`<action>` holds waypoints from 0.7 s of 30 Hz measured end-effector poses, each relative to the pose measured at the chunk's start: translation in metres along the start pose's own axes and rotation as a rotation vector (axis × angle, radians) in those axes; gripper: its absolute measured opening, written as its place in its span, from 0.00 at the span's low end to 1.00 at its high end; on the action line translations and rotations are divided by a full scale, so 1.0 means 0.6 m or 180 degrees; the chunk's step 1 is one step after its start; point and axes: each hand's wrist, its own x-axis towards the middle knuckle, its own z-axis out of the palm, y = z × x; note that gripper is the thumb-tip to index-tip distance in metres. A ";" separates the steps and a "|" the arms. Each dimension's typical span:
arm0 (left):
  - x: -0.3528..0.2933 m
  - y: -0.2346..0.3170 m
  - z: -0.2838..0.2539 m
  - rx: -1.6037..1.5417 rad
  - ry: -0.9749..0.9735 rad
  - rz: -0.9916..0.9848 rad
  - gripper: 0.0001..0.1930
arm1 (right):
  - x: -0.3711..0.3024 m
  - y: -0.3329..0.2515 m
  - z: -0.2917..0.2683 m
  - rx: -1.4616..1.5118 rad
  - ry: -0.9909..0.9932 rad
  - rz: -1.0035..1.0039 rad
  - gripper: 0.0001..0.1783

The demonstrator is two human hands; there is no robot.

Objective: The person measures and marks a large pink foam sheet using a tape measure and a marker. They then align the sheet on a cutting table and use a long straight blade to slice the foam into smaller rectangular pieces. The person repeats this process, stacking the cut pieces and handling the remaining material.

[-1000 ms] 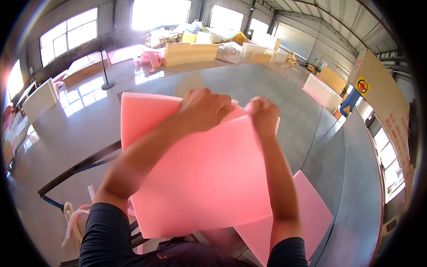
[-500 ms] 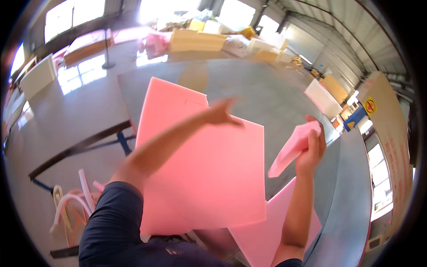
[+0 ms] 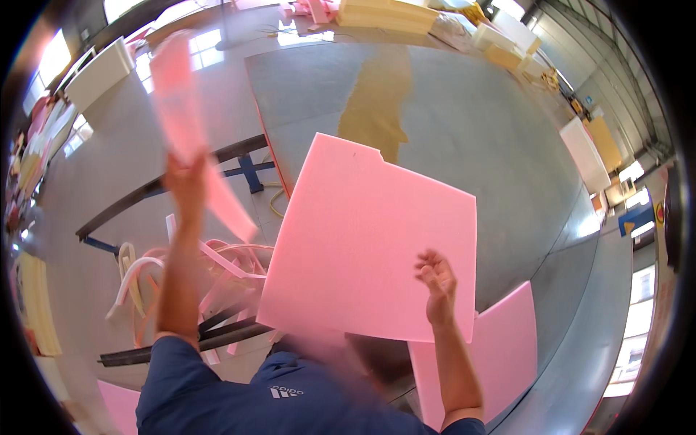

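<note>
My left hand [image 3: 187,185], blurred by motion, is closed on a long pink foam strip [image 3: 179,101]. The strip is held out at the left, past the table edge, slanting with its upper end farthest away. Over a big flat pink foam sheet [image 3: 355,239] hangs my right hand [image 3: 437,283], empty, its fingers loosely bent and apart. The sheet has a small notch in its far edge. A second pink foam sheet [image 3: 504,341] lies partly beneath it at the near right, by my right forearm.
A grey table [image 3: 493,130] with a brown patch [image 3: 377,101] carries the sheets. Left of it is a dark metal rail [image 3: 152,188] on blue supports. Foam offcuts [image 3: 138,272] lie heaped on the floor there. Foam blocks [image 3: 384,16] stand at the back.
The pink foam strip has passed from my right hand to my left, which has swung out to the left with it. My right hand has come back empty over the sheet. The view has shifted.
</note>
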 end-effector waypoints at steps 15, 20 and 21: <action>-0.367 -0.602 -0.012 0.1240 -0.3503 -0.2632 0.46 | -0.220 0.210 -0.030 -0.0772 0.0348 0.1907 0.24; -0.402 -0.480 0.115 0.0328 -0.3661 -0.2636 0.32 | -0.304 0.269 -0.071 -0.0363 0.0976 0.2103 0.21; -0.403 -0.367 0.126 -0.0030 -0.3520 -0.2425 0.29 | -0.357 0.302 -0.094 -0.0022 0.1393 0.2462 0.21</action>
